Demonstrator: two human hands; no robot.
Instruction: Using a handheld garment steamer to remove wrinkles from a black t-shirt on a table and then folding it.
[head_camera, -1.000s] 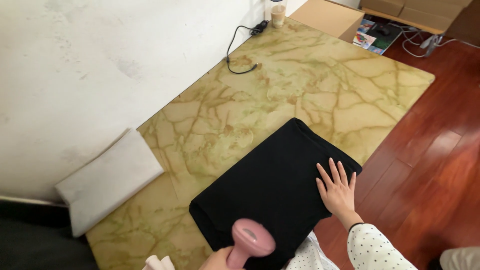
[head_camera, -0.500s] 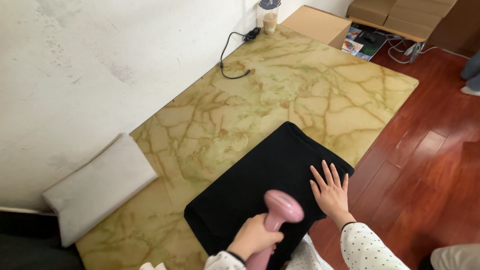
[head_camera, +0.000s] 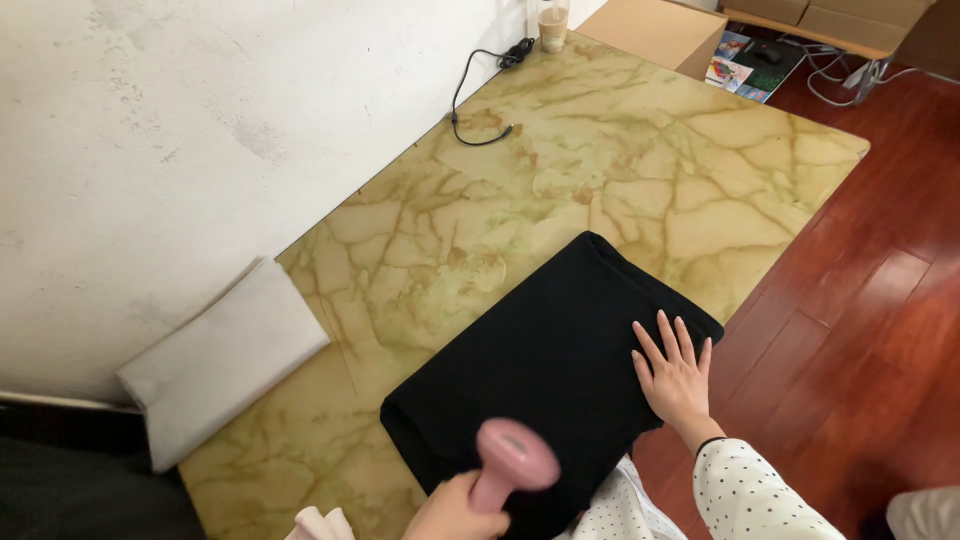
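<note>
Steamer over one folded black cloth, both hands in use.

I see my left hand (head_camera: 455, 510) cut off by the bottom edge, its fingers clenched around the handle of the pink steamer (head_camera: 512, 462); the steamer's head is blurred and hides part of the black cloth (head_camera: 540, 355). My right hand (head_camera: 680, 375) lies flat on the cloth's right end, fingers released and spread, grasping nothing. The cloth rests on the near part of the marbled tabletop (head_camera: 620, 160). Also on the tabletop: one white folded pad (head_camera: 225, 360) by the wall, one black cable (head_camera: 480, 90), one cup (head_camera: 553, 20) cut off at the top. One cardboard box (head_camera: 655, 30) stands just beyond.
</note>
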